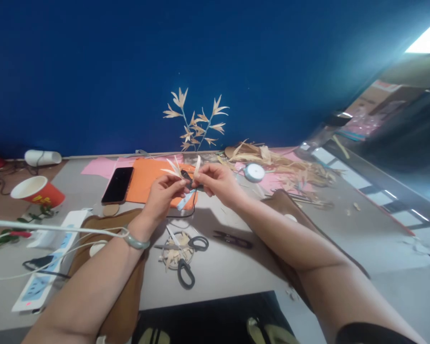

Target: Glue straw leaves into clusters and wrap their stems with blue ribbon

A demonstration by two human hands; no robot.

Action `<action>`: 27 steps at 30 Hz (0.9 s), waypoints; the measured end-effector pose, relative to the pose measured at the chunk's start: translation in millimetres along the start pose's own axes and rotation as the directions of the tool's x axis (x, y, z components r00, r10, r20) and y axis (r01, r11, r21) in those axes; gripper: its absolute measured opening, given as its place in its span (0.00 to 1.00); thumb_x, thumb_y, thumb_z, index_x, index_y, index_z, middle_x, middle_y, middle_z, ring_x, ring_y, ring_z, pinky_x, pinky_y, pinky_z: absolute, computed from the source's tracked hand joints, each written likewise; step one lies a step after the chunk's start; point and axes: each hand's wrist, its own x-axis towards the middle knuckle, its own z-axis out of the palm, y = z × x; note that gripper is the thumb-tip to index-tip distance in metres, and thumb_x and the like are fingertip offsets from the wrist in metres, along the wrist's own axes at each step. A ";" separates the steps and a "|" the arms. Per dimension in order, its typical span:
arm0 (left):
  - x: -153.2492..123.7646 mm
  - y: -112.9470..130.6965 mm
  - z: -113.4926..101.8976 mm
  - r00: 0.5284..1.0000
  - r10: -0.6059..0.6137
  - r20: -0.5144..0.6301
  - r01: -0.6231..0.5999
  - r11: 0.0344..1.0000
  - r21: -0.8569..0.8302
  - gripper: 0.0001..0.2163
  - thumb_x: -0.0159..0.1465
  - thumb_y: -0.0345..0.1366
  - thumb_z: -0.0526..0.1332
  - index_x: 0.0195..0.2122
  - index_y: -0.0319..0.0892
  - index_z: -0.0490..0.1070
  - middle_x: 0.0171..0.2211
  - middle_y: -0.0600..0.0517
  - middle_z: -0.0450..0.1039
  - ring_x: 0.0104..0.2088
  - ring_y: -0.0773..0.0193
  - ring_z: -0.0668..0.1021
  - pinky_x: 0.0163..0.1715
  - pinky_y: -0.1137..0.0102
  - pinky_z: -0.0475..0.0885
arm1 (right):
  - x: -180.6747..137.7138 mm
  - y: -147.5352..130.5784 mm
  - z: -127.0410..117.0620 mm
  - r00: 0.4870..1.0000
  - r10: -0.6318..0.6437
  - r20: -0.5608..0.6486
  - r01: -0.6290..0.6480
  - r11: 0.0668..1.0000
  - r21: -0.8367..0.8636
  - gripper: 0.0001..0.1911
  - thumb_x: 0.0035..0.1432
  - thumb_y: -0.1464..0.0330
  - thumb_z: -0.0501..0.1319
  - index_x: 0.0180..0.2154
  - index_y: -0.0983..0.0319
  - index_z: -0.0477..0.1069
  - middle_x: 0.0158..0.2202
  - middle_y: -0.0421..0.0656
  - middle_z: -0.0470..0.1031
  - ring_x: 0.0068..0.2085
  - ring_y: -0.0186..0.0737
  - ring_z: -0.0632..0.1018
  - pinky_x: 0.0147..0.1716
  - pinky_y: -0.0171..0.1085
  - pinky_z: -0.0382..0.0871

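Observation:
My left hand [164,193] and my right hand [215,180] meet above the table, fingers pinched together. Between them is a small sprig of pale dried leaves [179,168] on a thin dark wire. The left hand pinches the leaves, and the right pinches one leaf tip and the wire beside it. A light blue strip hangs below the hands. Under them lies an orange sheet [146,180]. A jade bangle [136,241] circles my left wrist.
Black-handled scissors [186,258] and small snips [232,239] lie near the front edge. A phone [118,184], a red cup [36,191], a tape roll [254,172], a pile of dried leaves [283,165] and a finished leaf branch [197,124] stand further back. A power strip [46,267] lies left.

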 end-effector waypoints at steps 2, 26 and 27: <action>-2.4 0.6 1.5 0.999 -0.014 0.035 0.013 1.000 0.025 0.13 0.50 0.39 0.72 0.30 0.39 0.72 0.28 0.50 0.79 0.26 0.65 0.80 0.27 0.72 0.73 | 0.5 6.8 -1.8 1.000 -0.002 0.001 0.002 1.000 0.010 0.15 0.51 0.59 0.66 0.27 0.64 0.69 0.24 0.39 0.76 0.15 0.23 0.64 0.13 0.28 0.56; -13.2 -0.2 15.6 0.997 -0.062 0.040 0.054 0.986 0.159 0.10 0.49 0.36 0.72 0.30 0.41 0.75 0.23 0.51 0.78 0.23 0.63 0.79 0.26 0.70 0.76 | -9.2 17.6 -8.4 0.998 -0.060 0.007 0.060 0.998 -0.017 0.14 0.53 0.59 0.66 0.25 0.64 0.72 0.24 0.40 0.73 0.26 0.32 0.73 0.28 0.33 0.68; -13.3 -0.3 15.7 0.997 -0.058 0.041 0.051 0.985 0.164 0.09 0.49 0.36 0.72 0.29 0.41 0.75 0.23 0.51 0.78 0.23 0.63 0.79 0.26 0.70 0.76 | -9.7 17.2 -8.3 0.998 -0.057 0.014 0.057 0.998 -0.018 0.15 0.53 0.59 0.66 0.25 0.64 0.72 0.24 0.40 0.74 0.26 0.32 0.73 0.28 0.33 0.68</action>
